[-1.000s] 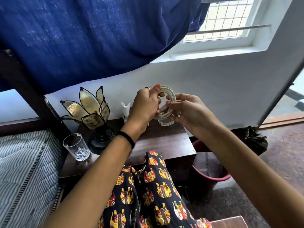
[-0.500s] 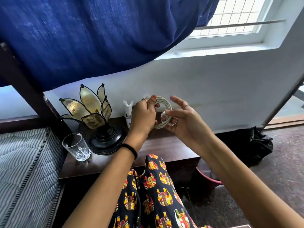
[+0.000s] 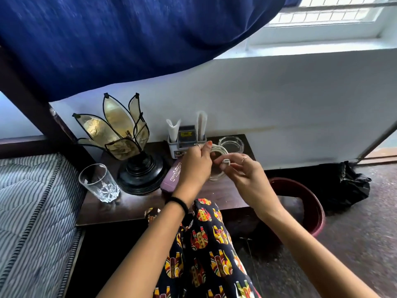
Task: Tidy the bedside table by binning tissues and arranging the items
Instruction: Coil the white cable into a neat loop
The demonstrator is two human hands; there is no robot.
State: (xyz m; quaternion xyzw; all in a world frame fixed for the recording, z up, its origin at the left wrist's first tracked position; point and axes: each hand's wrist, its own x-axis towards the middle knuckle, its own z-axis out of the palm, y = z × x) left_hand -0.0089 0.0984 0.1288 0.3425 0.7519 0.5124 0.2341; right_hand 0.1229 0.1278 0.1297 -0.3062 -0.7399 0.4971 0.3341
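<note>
A coiled white cable (image 3: 217, 152) hangs just above the dark wooden bedside table (image 3: 133, 203). My left hand (image 3: 194, 166) grips the coil's left side. My right hand (image 3: 240, 173) pinches the cable's plug end in front of the coil. Behind the hands stands a grey organiser (image 3: 182, 143) with white tissue (image 3: 173, 127) in it. A glass ashtray (image 3: 231, 144) sits to its right. A purple case (image 3: 171, 175) lies partly under my left hand.
A petal-shaped lamp (image 3: 129, 138) on a black base and a clear tumbler (image 3: 97, 182) stand on the table's left. A maroon bin (image 3: 309, 203) sits on the floor to the right, with a black bag (image 3: 343, 186) behind it. A striped mattress (image 3: 28, 211) lies left.
Both hands have come down with the coil, from in front of the wall to just over the table. My right hand now pinches the plug end. The view has tilted downward.
</note>
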